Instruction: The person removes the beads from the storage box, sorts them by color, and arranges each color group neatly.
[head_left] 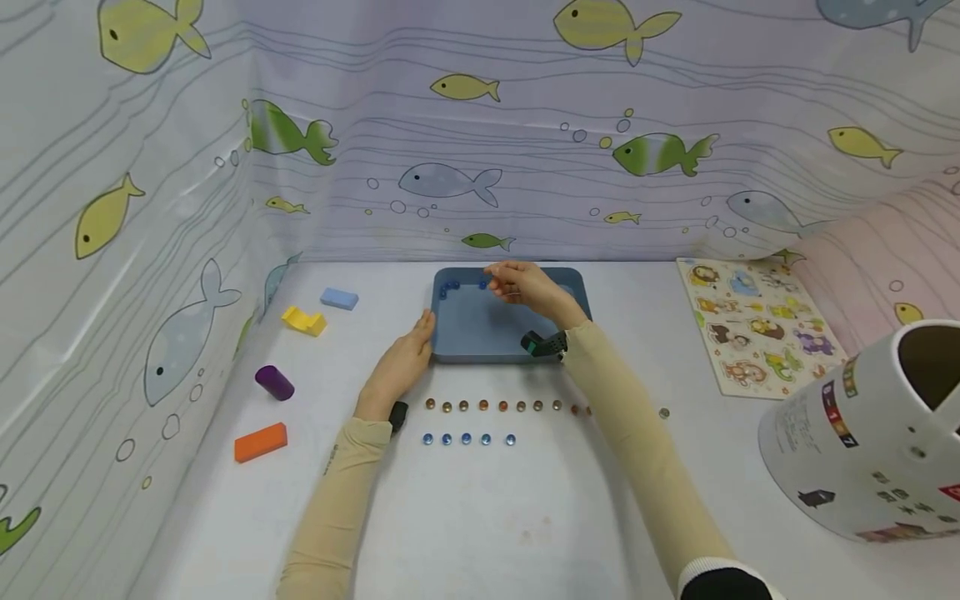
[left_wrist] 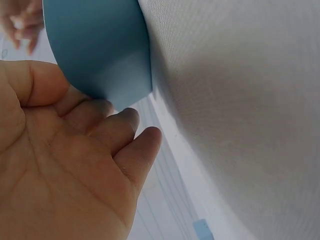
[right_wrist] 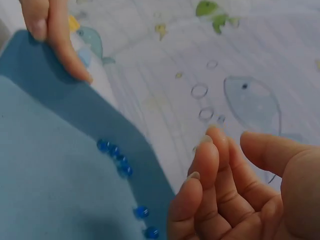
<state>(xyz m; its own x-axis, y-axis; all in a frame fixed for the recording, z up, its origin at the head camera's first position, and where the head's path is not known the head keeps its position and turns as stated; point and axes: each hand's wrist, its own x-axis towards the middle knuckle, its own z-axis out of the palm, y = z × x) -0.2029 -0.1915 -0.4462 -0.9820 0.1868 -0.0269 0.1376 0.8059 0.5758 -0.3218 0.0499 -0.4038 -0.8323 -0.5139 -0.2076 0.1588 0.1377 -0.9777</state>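
Observation:
A blue-grey tray [head_left: 495, 333] lies on the white table, with several blue glass beads [head_left: 444, 292] along its far left corner. My left hand [head_left: 401, 362] rests against the tray's left side; in the left wrist view its fingers [left_wrist: 137, 150] touch the outer wall. Over the tray's far part hovers my right hand [head_left: 528, 292], fingers loosely bent. In the right wrist view its thumb [right_wrist: 270, 155] stands apart from the fingertips, and nothing shows between them. Nearer me lie a row of amber-brown beads [head_left: 483, 406] and a row of light-blue beads [head_left: 467, 439]; the right sleeve hides part of the amber row.
Left of the tray lie a blue block [head_left: 340, 298], a yellow block [head_left: 303, 322], a purple cylinder [head_left: 274, 382] and an orange block [head_left: 260, 442]. At right are a sticker sheet [head_left: 761, 329], a white printed bucket [head_left: 832, 467] and a lone bead [head_left: 664, 412].

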